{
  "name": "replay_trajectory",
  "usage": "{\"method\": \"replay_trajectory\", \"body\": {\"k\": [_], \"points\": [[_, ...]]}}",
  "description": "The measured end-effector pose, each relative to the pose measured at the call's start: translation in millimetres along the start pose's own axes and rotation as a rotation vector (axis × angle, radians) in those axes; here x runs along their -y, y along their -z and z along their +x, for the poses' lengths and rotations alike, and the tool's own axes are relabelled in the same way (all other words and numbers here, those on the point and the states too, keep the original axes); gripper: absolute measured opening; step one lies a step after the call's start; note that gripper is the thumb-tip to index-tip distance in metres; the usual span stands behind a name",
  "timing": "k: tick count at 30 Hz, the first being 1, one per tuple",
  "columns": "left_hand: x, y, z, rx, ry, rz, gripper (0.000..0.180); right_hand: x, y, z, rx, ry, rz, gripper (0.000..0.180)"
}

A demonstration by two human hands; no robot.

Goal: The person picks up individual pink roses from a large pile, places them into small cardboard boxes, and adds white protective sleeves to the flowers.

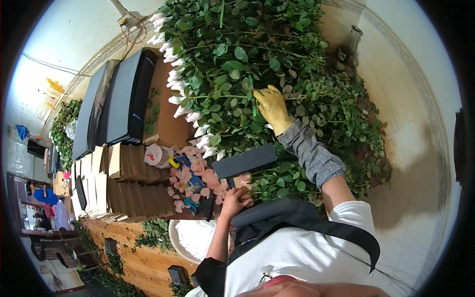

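Note:
My right hand, in a yellow glove with a checked sleeve above it, reaches over a big pile of leafy roses. Its fingers are closed on a rose stem beside green ties. White sleeves cover the flower heads along the pile's left edge. Bare, my left hand is low at the table's near side, fingers curled next to a small cardboard piece; what they hold, if anything, is hidden. Between the hands lies a dark ribbed block.
Loose pink petals, teal scissors and a yellow tape measure lie left of my left hand. Stacked cardboard sheets and dark panels stand farther left. A white tub sits below the table edge.

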State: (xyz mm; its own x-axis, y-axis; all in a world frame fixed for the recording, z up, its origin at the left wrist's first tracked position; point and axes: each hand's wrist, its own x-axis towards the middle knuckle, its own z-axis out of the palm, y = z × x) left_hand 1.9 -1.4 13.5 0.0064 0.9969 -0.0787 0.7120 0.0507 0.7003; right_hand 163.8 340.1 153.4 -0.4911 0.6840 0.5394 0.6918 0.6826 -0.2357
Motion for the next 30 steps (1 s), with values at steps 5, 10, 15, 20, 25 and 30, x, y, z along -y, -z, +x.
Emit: {"method": "replay_trajectory", "body": {"k": [5, 10, 15, 20, 25, 30], "points": [[-1.2, 1.3, 7.0, -0.013, -0.057, 0.048, 0.044, -54.4, -28.4, -11.1, 0.123, -0.033, -0.206, 0.044], [10.7, -5.5, 0.7, -0.014, -0.048, 0.066, 0.043, -72.8, -37.6, -1.3, 0.665, -0.239, -0.014, 0.046], [7.8, -3.6, 3.2, 0.032, -0.018, 0.061, 0.046, 2.1, 58.7, 73.9, 0.259, -0.214, 0.081, 0.051], [0.3, -4.0, 6.6, 0.056, -0.03, 0.108, 0.046, 5.2, 32.3, 177.0, -0.43, 0.135, -0.082, 0.039], [8.8, -5.5, 1.5, 0.019, -0.017, 0.11, 0.048, 16.5, -31.7, 171.8, -0.041, -0.049, -0.301, 0.043], [0.0, -0.1, 9.1, 0.069, -0.045, 0.134, 0.047, -11.4, -58.0, 108.9, 0.122, -0.121, -0.364, 0.04]]}}
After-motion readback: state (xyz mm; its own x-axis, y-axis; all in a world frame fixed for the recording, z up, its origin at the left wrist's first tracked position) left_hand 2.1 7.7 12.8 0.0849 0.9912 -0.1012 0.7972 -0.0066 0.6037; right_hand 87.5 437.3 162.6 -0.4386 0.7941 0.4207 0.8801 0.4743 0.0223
